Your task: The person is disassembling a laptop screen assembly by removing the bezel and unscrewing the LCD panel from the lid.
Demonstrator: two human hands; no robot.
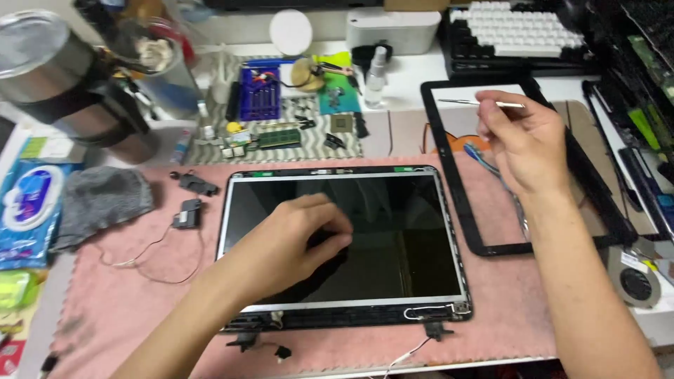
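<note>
1. Wet-wipe pack [28, 203], blue, lying at the left edge of the desk; a grey cloth [100, 200] is resting just beside it on the pink mat [126, 309].
2. Two small black speakers [189, 200], already out of the housing, are sitting on the mat left of the screen assembly, their thin wires trailing toward the front edge.
3. Left hand [295, 242] is reaching over the laptop screen assembly [344, 238], fingers curled and pinching together on the dark glass near its middle; whether anything small is being held between them cannot be told.
4. The screen assembly is lying face up in the centre of the mat. Its metal frame edge is showing bare all round, hinges [435, 328] and loose cables are sticking out along the near edge. Judged from this, disassembly is well under way and the panel itself is not yet lifted out.
5. Black bezel frame [460, 189], already separated, is lying at the right of the mat, touching the screen's right side and overlapping a second panel.
6. Right hand [523, 140] is hovering above the bezel, thumb and fingers closed on slim tweezers [484, 103] pointing left.
7. Cooling fan [635, 281], removed, is sitting at the right edge of the desk.
8. Back edge: screwdriver set [260, 91], memory stick [277, 138], spray bottle [375, 77], white keyboard [516, 31].
</note>
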